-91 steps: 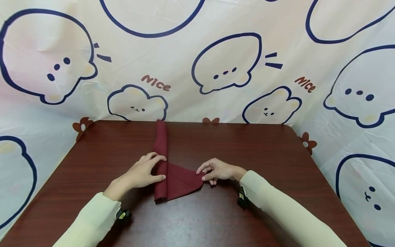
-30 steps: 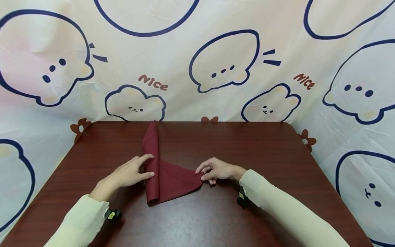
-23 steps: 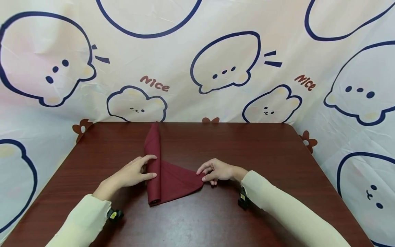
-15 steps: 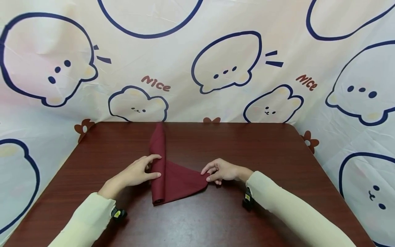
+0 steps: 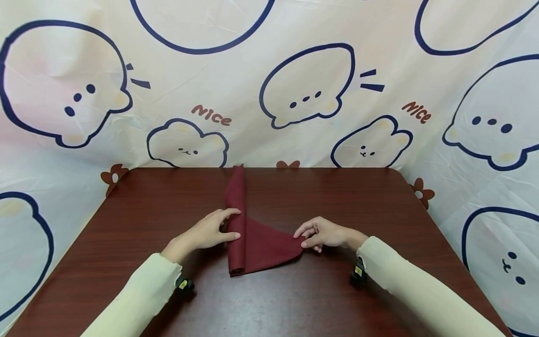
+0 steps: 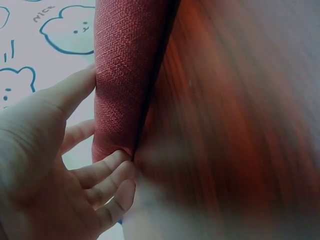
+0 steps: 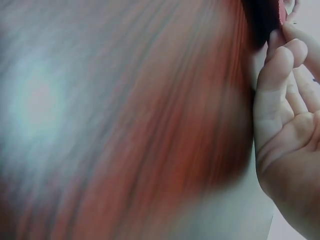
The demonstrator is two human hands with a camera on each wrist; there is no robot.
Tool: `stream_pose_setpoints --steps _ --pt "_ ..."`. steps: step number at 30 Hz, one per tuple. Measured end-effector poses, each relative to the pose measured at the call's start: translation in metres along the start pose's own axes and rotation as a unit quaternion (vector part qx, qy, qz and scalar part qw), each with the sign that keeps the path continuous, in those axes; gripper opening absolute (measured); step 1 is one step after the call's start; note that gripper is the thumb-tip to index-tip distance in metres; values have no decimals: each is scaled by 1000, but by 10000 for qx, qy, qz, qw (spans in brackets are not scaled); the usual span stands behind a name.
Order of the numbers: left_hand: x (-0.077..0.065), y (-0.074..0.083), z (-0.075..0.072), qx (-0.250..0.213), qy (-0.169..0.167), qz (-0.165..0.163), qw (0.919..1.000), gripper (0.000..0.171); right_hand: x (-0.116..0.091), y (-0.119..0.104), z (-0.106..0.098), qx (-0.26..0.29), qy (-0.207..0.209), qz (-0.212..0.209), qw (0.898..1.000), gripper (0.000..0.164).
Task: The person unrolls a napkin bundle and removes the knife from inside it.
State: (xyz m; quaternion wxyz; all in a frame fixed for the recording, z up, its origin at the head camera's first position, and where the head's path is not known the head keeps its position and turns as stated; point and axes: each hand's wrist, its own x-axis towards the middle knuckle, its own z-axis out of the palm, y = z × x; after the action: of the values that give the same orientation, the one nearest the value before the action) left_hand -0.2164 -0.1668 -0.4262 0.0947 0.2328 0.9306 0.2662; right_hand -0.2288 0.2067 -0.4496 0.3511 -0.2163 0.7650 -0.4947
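Observation:
A dark red cloth [image 5: 269, 248] lies on the table, its left part wound into a long upright-running roll [image 5: 237, 252] and its right part a flat flap narrowing to a corner. My left hand [image 5: 206, 230] grips the roll from the left, thumb and index fingertip on top of it. In the left wrist view, several fingertips reach around the woven roll [image 6: 125, 65] at its underside. My right hand [image 5: 326, 232] pinches the flap's corner between thumb and fingers. Only a sliver of that cloth edge [image 7: 281, 12] shows in the right wrist view.
The dark brown wooden table [image 5: 303, 304] has its far edge just behind the roll's far tip. A pale curtain [image 5: 294, 56] with cartoon outlines hangs around its back and sides. Each wrist carries a small black device [image 5: 184, 284].
The roll, held by my left hand, first shifts left, widening the flap's fan shape less than a hand's width. Over the last half second, both hands and the cloth slide right together.

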Motion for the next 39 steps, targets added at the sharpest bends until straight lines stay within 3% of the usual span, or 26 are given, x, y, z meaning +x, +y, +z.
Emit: stream_pose_setpoints --steps 20,31,39 --pt "30 26 14 -73 -157 10 9998 67 -29 12 -26 251 85 348 9990 34" --pt "33 28 18 -180 -135 19 9997 66 -29 22 -33 212 -61 181 9996 36" --pt "33 26 19 -416 -149 6 9990 66 -31 24 -31 263 77 276 9992 37"
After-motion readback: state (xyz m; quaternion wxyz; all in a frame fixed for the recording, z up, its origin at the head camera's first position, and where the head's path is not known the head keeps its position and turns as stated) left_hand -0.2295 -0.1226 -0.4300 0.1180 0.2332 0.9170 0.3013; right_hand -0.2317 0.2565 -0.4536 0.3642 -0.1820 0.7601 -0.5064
